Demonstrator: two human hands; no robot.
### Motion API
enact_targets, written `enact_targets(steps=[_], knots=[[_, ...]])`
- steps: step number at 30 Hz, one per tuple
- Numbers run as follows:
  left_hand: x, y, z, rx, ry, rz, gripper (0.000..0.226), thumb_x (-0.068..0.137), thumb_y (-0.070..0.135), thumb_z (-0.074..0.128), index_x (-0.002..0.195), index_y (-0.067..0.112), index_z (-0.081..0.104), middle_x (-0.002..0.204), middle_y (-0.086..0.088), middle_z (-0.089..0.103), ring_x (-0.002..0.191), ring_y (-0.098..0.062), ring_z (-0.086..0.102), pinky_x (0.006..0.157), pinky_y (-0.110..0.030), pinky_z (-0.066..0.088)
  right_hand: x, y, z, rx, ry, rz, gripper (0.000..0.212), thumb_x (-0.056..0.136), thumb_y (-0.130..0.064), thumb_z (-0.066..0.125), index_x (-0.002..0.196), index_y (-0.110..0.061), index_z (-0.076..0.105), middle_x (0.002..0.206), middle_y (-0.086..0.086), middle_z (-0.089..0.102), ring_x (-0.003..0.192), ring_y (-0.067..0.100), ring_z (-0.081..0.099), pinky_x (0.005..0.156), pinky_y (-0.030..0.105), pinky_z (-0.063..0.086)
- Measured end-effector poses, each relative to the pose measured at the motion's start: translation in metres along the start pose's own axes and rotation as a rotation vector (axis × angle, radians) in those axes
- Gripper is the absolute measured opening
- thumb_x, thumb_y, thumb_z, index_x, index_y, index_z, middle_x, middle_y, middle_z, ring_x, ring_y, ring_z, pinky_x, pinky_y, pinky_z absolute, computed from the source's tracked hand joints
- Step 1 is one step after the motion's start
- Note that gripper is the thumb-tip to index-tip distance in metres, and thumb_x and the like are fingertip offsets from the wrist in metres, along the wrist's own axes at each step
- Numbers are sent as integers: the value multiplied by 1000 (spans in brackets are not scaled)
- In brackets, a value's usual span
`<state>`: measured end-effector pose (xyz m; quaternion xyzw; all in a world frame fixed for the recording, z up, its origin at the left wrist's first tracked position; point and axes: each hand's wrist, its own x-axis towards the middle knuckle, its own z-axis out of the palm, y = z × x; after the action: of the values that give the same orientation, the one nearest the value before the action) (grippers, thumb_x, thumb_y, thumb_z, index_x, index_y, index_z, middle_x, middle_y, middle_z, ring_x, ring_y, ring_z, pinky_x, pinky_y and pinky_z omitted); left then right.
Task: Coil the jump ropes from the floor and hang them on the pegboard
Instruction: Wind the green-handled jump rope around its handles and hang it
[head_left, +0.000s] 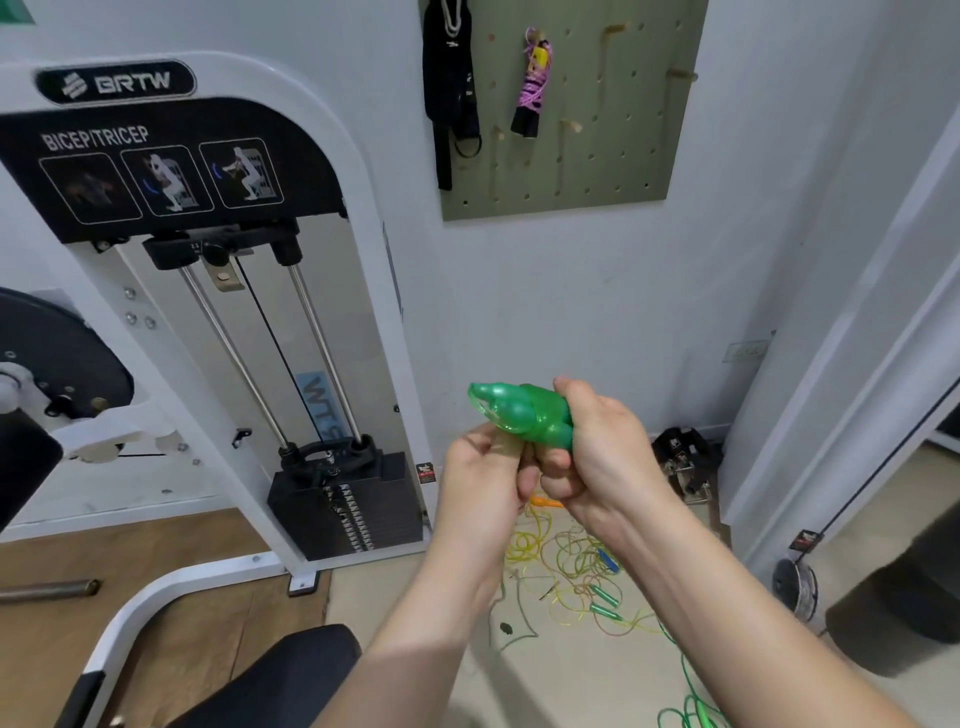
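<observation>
My right hand (597, 447) grips the green jump-rope handles (524, 415), held together and pointing up-left at chest height. My left hand (483, 467) pinches at the handles' underside, fingers curled against the right hand. A green rope (691, 701) trails down to the floor at the lower right. Several tangled yellow and green ropes (566, 571) lie on the floor below my hands. On the wall above hangs the olive pegboard (623, 130), with a coiled pink rope (535, 83) on a peg.
Black straps (449, 88) hang at the pegboard's left edge; bare wooden pegs (680, 75) stick out on its right. A white bicep/tricep machine (208, 312) with its weight stack stands left. A black seat (270, 680) is near my left arm, a dark bin (898, 613) at right.
</observation>
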<state>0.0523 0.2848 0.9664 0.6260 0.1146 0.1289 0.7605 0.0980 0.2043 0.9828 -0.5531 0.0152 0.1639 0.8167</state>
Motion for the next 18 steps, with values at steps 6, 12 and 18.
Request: enact_targets(steps=[6, 12, 18], knots=[[-12, -6, 4, 574, -4, 81, 26, 97, 25, 44, 78, 22, 62, 53, 9, 54, 62, -19, 50, 60, -29, 36, 13, 14, -5, -130, 317, -175, 35, 95, -17, 38, 60, -15, 41, 43, 3, 32, 39, 16, 30, 40, 19, 20], [-17, -1, -7, 1193, 13, 518, 19, 93, 32, 50, 84, 20, 61, 68, -6, 65, 73, -31, 61, 58, -35, 39, 15, 14, -13, -833, 428, -663, 49, 101, -27, 35, 54, -22, 26, 47, -8, 29, 51, 22, 31, 54, 37, 22], [-19, 6, -12, 1537, 8, 734, 29, 67, 29, 79, 56, 19, 55, 46, 0, 54, 38, -26, 53, 38, -22, 30, 17, 16, -21, -1135, 290, -758, 44, 102, -35, 28, 60, -21, 30, 57, 14, 53, 63, 43, 51, 56, 41, 30]])
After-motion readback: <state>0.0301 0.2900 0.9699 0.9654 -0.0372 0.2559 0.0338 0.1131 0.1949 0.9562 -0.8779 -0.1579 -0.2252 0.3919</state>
